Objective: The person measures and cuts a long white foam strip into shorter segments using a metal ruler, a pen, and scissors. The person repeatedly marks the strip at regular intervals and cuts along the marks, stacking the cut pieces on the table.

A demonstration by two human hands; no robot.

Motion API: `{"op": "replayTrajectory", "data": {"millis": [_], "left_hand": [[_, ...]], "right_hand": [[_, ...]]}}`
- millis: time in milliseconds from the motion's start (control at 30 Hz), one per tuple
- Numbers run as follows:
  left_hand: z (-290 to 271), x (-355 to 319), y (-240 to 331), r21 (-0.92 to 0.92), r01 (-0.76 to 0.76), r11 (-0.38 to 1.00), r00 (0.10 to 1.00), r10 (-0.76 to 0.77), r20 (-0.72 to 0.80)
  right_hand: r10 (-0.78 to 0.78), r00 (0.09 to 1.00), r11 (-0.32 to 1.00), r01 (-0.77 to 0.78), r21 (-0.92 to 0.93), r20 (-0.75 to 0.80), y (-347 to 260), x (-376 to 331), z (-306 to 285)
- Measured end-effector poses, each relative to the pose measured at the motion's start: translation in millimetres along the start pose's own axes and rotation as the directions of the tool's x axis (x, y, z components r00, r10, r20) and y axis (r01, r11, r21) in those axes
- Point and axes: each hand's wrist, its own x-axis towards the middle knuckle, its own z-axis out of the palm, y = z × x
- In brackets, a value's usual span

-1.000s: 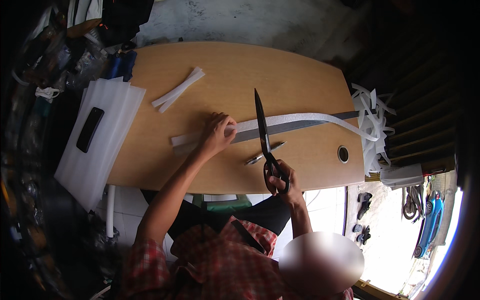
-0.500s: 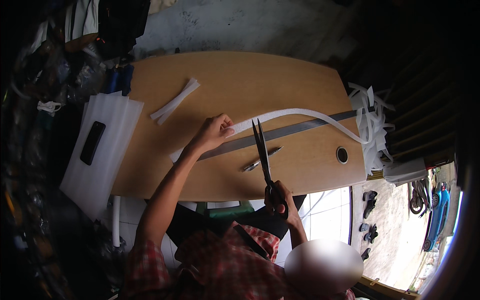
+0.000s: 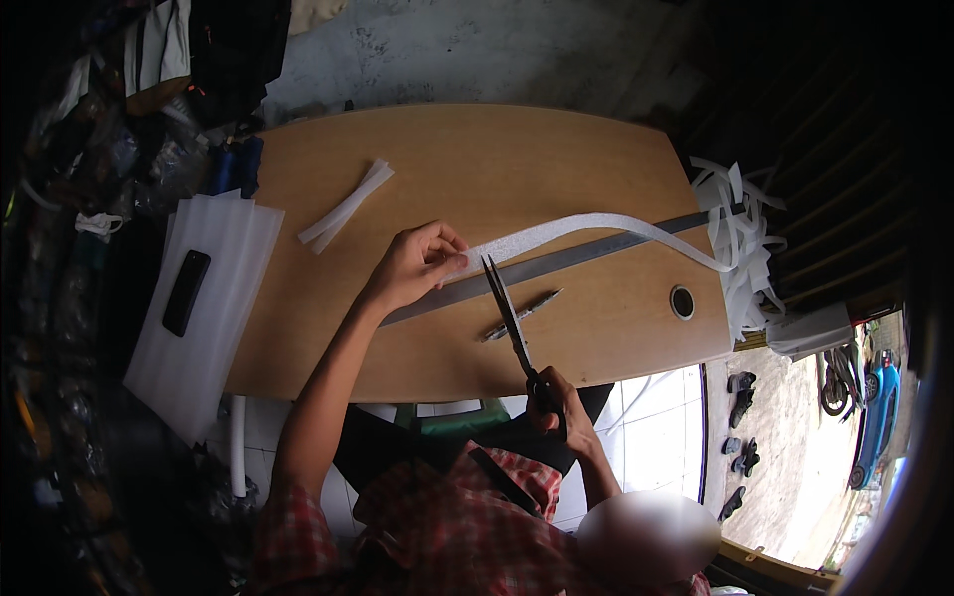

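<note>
A long white foam strip (image 3: pixel 576 223) arches across the table, its left end pinched between the thumb and fingers of my left hand (image 3: pixel 422 260). In my right hand (image 3: pixel 562 409) is a pair of black scissors (image 3: pixel 512 318), pointing away from me with the blade tips beside the strip, just right of my left fingers. The blades look slightly parted. Beneath the strip a grey metal ruler (image 3: pixel 556 261) lies slantwise on the table. A pen (image 3: pixel 524 316) rests nearer to me, partly behind the scissors.
On the wooden table (image 3: pixel 477 159), two short white strips (image 3: pixel 348 206) lie crossed at the left. White foam sheets (image 3: pixel 209 288) with a black phone (image 3: pixel 186 293) on top cover the left edge. Tangled white strips (image 3: pixel 740 248) hang at the right edge, near a round cable hole (image 3: pixel 682 302).
The scissors have shifted left and their tips have come closer to my left fingers. My left hand now grips the strip close to its end, and the free tail left of it no longer shows.
</note>
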Motion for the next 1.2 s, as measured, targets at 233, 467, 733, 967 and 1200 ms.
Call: {"op": "replayTrajectory", "data": {"millis": [233, 467, 733, 967, 1200], "left_hand": [[-1.3, -4.1, -2.8, -0.046, -0.073, 0.996, 0.987, 0.065, -0.146], [7.4, -5.9, -2.4, -0.067, -0.059, 0.996, 0.996, 0.054, -0.072], [11.9, -6.8, -12.7, -0.101, -0.058, 0.993, 0.998, 0.056, -0.028], [12.0, -7.7, -21.5, -0.158, -0.068, 0.985, 0.998, 0.067, -0.012], [10.4, -7.2, -25.8, -0.123, -0.049, 0.991, 0.999, 0.050, 0.004]], "right_hand": [[0.001, 1.000, 0.999, -0.001, -0.041, -0.007, -9.4, 1.0, 4.5], [-0.062, 0.997, 0.998, 0.063, -0.014, 0.042, 8.1, 0.4, -0.6], [-0.055, 0.998, 0.998, 0.053, 0.046, 0.035, 8.0, 4.2, 5.2], [-0.038, 0.999, 0.998, 0.037, 0.046, 0.015, 10.7, 3.9, 7.3], [-0.031, 1.000, 0.996, 0.031, 0.083, -0.001, 11.8, 4.6, 11.6]]}}
